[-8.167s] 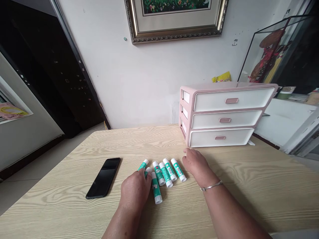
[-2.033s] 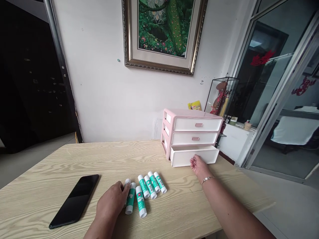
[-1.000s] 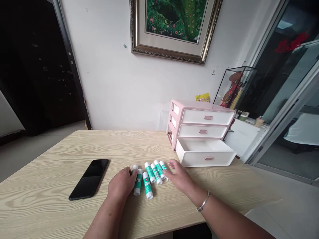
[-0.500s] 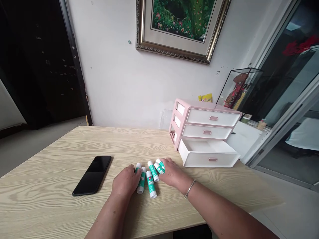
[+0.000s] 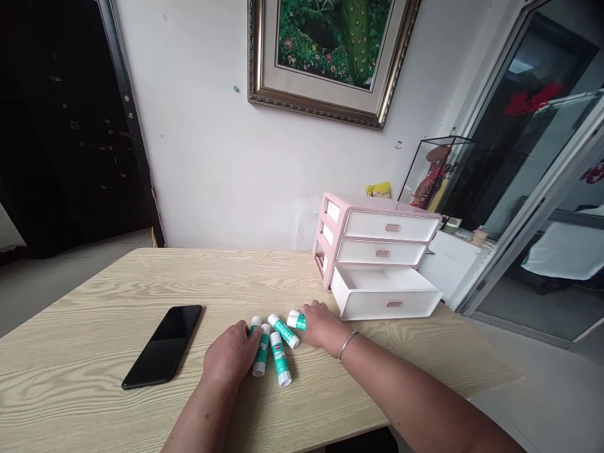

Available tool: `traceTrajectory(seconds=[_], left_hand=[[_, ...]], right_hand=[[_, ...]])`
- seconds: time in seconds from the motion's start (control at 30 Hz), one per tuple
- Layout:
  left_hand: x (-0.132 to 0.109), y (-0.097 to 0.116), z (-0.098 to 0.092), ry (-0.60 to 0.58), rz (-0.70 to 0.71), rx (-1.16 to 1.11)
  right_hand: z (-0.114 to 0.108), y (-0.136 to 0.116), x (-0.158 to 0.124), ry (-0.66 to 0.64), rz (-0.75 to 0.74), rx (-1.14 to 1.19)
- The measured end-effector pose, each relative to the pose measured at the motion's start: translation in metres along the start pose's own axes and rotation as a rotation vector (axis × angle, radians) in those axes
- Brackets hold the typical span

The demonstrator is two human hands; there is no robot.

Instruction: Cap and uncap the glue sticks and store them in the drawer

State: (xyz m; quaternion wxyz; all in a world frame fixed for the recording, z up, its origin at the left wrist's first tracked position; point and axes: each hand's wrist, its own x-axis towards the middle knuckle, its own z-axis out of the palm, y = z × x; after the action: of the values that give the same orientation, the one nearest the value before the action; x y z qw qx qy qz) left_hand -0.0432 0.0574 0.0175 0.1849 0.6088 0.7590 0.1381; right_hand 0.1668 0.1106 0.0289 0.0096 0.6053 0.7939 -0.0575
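Observation:
Several green-and-white glue sticks (image 5: 280,367) lie in a cluster on the wooden table (image 5: 94,314). My left hand (image 5: 229,353) rests curled on the table, its fingers against the leftmost sticks. My right hand (image 5: 321,323) is closed over glue sticks at the right of the cluster; one stick's white end (image 5: 295,319) pokes out from under the fingers. Just right of that hand stands a pink three-drawer organizer (image 5: 377,245), whose bottom white drawer (image 5: 385,293) is pulled out and looks empty.
A black phone (image 5: 163,345) lies face up left of the sticks. A framed picture (image 5: 330,56) hangs on the white wall. A glass case (image 5: 436,176) and a sliding glass door stand at the right, past the table's edge.
The bottom drawer was pulled open by my right hand, which then came back to the glue sticks and closed over the right ones. My left hand has stayed by the cluster.

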Motion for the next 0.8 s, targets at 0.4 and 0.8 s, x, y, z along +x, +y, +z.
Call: traceTrajectory(seconds=[0.4,0.8], left_hand=[[0.004,-0.002,0.003,-0.009,0.0,-0.004],[0.004,-0.003,0.002,0.002,0.006,0.019]], right_hand=[[0.005,0.016,-0.003,0.065,0.041,0.032],[-0.099,0.105,0.009,0.558,0.096,0.077]])
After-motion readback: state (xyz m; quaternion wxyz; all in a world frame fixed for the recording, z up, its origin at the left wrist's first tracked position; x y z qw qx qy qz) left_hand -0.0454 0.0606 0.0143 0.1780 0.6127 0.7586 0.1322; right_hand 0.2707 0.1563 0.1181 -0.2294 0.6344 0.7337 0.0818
